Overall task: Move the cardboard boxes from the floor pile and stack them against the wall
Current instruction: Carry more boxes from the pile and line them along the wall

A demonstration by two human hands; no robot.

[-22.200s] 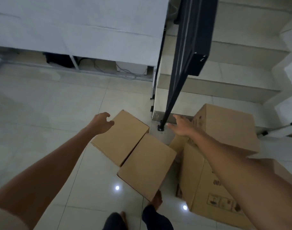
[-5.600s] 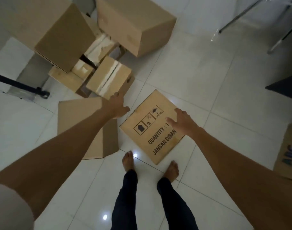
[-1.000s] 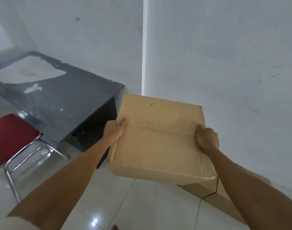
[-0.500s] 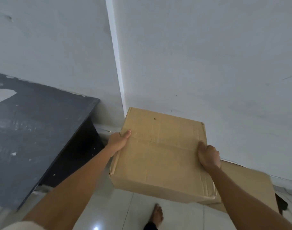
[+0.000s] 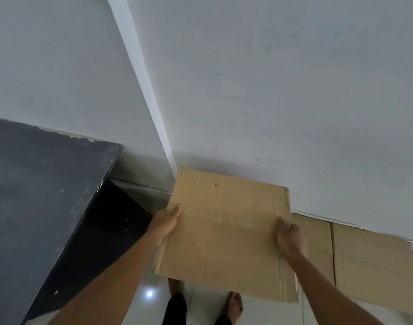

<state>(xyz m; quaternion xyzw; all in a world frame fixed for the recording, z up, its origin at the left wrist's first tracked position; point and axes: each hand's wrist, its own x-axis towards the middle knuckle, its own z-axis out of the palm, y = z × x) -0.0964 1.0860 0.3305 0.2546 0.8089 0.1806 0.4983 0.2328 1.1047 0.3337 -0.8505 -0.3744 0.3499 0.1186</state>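
**A box held in the air, close to the wall**

The pale wall [image 5: 271,90] fills most of the view, and the dark desk [image 5: 36,195] stands against it on the left. On the floor [image 5: 149,308], to the right, the lower box [image 5: 369,266] lies along the foot of the wall. The carried box [image 5: 224,231] is in the air between the right edge of the desk and the lower box. Its far edge is near the wall and its right side covers the left end of the lower box. The left hand [image 5: 165,222] grips its left edge, thumb on top. The right hand [image 5: 291,240] is curled round its right edge. A bare foot [image 5: 235,301] stands just under it.

I think the main danger is a slip. The hold is only on two edges, so the box could fall on the toes. It may also knock the desk edge, or land crooked and overhang.
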